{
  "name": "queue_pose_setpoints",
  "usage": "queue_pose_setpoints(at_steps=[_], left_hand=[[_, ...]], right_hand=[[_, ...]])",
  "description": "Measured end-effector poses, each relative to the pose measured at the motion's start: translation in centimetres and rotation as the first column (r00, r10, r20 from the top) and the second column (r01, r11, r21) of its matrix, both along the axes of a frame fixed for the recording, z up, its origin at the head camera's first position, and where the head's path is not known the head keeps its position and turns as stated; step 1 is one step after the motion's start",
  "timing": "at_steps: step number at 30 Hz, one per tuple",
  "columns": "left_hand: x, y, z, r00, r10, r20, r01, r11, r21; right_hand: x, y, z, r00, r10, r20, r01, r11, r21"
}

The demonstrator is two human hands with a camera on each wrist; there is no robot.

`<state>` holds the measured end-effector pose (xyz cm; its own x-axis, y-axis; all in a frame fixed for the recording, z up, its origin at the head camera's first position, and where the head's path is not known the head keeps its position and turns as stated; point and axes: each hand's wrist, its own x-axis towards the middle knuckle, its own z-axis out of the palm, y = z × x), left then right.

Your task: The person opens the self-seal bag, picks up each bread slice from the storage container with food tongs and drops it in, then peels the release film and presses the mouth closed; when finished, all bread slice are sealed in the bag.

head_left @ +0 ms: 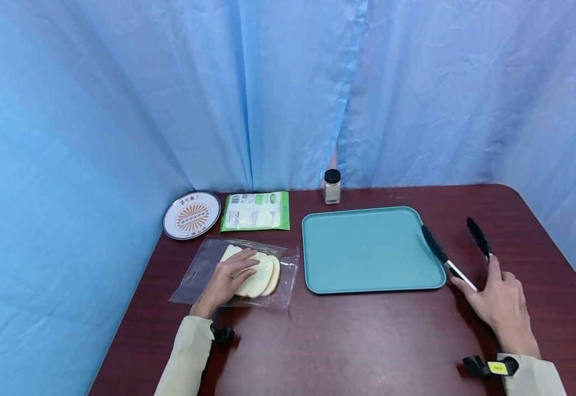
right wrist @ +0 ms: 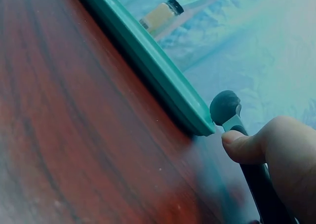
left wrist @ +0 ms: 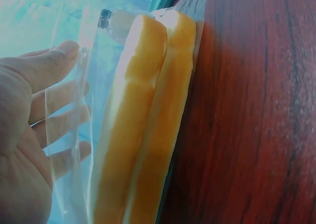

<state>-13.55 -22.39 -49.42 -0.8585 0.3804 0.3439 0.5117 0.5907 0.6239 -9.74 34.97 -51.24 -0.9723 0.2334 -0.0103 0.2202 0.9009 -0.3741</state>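
Observation:
Slices of bread (head_left: 258,279) lie stacked in a clear plastic bag (head_left: 288,280) at the left of the table. My left hand (head_left: 228,278) is over them, its fingers loosely extended across the top. In the left wrist view, the thumb and fingers (left wrist: 42,68) are spread beside the crusts (left wrist: 133,120), with transparent film overlapping them. At the right, my right hand (head_left: 505,302) grips a pair of tongs (head_left: 461,274) with black tips, spread apart. One tip reaches the right edge of the teal tray (head_left: 367,253). The right wrist view shows the thumb pressed on the tongs (right wrist: 256,184).
A patterned plate (head_left: 191,215) sits at the table's back left, with a green and white packet (head_left: 255,212) to its right. Behind the tray stands a small jar (head_left: 332,187) with a black lid. Blue curtains (head_left: 288,88) hang along the table's far side.

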Motion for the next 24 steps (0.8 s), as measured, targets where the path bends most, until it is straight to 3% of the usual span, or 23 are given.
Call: queue_pose_setpoints(at_steps=[12,19,24], left_hand=[[0.1,0.1,0.1,1.000,-0.001,-0.028,0.001,1.000,0.001],[0.1,0.2,0.2,1.000,0.007,0.001,-0.007,1.000,0.003],[0.1,0.2,0.3,1.000,0.001,-0.004,-0.001,1.000,0.000]], right_hand=[[0.1,1.2,0.2,0.994,-0.091,0.051,0.092,0.996,-0.013],[0.4,1.7,0.1,0.975,-0.194,0.108,0.199,0.979,-0.045],[0.5,2.2,-0.3,0.969,-0.219,0.115,0.225,0.973,-0.046]])
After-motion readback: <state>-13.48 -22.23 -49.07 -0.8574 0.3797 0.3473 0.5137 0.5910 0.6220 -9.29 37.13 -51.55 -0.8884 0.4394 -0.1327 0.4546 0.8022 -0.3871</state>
